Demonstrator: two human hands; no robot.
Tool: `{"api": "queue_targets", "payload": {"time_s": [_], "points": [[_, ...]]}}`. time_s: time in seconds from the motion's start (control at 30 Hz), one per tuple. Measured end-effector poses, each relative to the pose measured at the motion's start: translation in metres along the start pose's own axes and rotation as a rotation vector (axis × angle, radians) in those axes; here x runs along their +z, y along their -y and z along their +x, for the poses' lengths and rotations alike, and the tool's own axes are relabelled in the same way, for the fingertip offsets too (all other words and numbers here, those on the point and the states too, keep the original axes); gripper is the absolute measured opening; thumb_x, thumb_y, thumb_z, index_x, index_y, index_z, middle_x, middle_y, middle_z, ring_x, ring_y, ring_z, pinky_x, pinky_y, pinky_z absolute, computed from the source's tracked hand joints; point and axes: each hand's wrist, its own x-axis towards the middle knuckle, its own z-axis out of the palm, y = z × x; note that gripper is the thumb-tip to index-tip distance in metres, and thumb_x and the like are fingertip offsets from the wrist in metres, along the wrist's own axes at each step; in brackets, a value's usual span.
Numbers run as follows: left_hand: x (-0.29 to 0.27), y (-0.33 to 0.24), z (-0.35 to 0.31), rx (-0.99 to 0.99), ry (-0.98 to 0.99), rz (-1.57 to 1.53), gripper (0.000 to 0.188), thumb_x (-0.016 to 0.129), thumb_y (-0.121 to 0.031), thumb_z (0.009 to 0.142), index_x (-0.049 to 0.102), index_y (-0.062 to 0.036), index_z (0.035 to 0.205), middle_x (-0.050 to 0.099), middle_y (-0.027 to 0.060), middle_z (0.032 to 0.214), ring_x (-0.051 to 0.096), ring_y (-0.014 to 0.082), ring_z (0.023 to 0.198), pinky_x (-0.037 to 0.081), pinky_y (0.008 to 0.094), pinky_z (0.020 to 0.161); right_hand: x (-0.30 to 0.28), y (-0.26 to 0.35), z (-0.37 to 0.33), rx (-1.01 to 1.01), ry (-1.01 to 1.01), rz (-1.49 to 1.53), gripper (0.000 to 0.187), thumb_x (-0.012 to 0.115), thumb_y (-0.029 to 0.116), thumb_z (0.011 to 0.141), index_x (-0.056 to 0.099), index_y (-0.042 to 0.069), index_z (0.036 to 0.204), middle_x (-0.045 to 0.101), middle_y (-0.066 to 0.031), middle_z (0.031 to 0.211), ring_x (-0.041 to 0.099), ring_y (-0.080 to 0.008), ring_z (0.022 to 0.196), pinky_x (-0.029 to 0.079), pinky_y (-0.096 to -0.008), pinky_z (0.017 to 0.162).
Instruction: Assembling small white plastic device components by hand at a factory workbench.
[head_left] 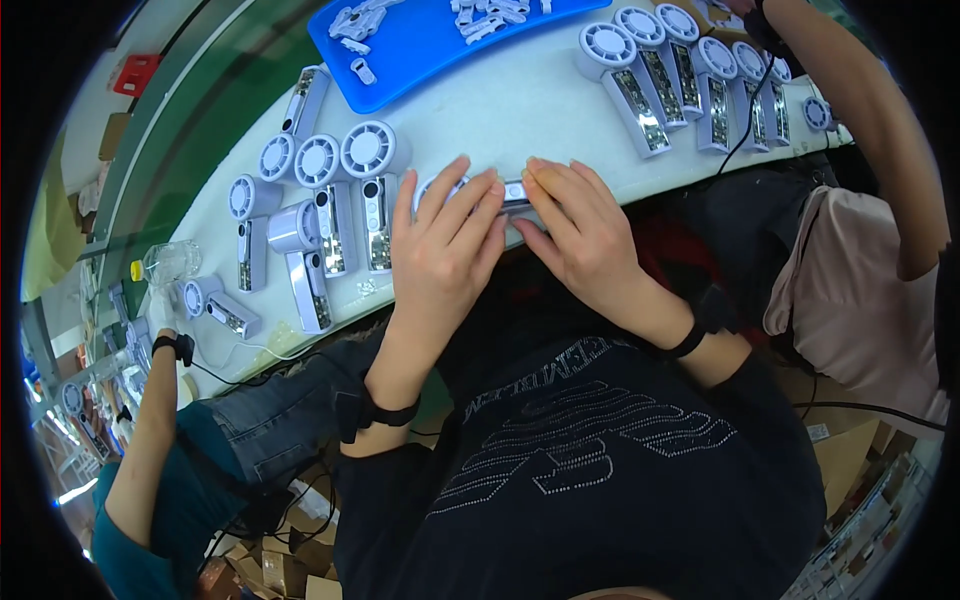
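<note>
A pale lavender handheld fan (514, 191) lies sideways between my hands at the near edge of the table. My left hand (440, 240) is bent over its round head end, which mostly hides under the fingers. My right hand (585, 225) grips the handle end, thumb below and fingertips on top. Only a short stretch of the handle, with a small light piece on it, shows between the hands. Just left of my left hand stands another fan (375, 150), its handle face uncovered so the inner parts show.
Several similar fans (318, 162) are grouped at the left, and more fans (608, 45) line up at the far right. Across the table is a blue tray (400, 85) holding small white plastic parts. A clear bottle (175, 260) lies at far left. Co-workers sit on both sides.
</note>
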Motion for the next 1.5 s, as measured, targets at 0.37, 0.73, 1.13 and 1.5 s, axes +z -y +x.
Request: {"api": "queue_targets", "payload": {"time_s": [0.37, 0.73, 1.13, 1.5], "points": [[0.015, -0.016, -0.013, -0.13, -0.214, 0.061, 0.035, 0.084, -0.01, 0.085, 0.079, -0.0031, 0.119, 0.074, 0.01, 0.139, 0.063, 0.0397, 0.138, 0.047, 0.0585, 0.117, -0.008, -0.005, 0.017, 0.032, 0.148, 0.075, 0.044, 0.087, 0.004, 0.083, 0.075, -0.003, 0.125, 0.074, -0.0191, 0.128, 0.072, -0.039, 0.114, 0.058, -0.0488, 0.1], [-0.033, -0.065, -0.063, -0.753, -0.55, -1.307, 0.089, 0.093, -0.029, 0.09, 0.046, 0.0061, 0.156, 0.054, 0.0245, 0.159, 0.054, 0.0338, 0.147, 0.044, 0.0459, 0.122, -0.024, 0.079, 0.025, -0.233, -0.271, 0.164, 0.053, 0.092, -0.004, 0.07, 0.074, -0.003, 0.12, 0.075, -0.017, 0.113, 0.074, -0.0369, 0.103, 0.063, -0.0421, 0.09], [-0.059, -0.04, -0.055, -0.195, -0.448, -0.946, 0.089, 0.1, -0.04, 0.082, 0.059, 0.0082, 0.145, 0.069, 0.0264, 0.142, 0.069, 0.0325, 0.129, 0.059, 0.046, 0.108, -0.014, 0.118, 0.026, -0.046, -0.014, 0.554, 0.054, 0.093, 0.003, 0.08, 0.067, -0.002, 0.127, 0.074, -0.0164, 0.118, 0.075, -0.0265, 0.104, 0.062, -0.0366, 0.087], [-0.052, -0.029, -0.036, -0.403, -0.424, -1.505, 0.081, 0.101, -0.04, 0.079, 0.068, 0.0071, 0.136, 0.068, 0.0284, 0.141, 0.066, 0.0362, 0.135, 0.058, 0.0485, 0.11, -0.043, 0.114, 0.054, 0.492, 0.609, 0.832, 0.051, 0.088, 0.021, 0.088, 0.066, -0.004, 0.127, 0.076, -0.0133, 0.108, 0.072, -0.0164, 0.094, 0.058, -0.0331, 0.081]]}}
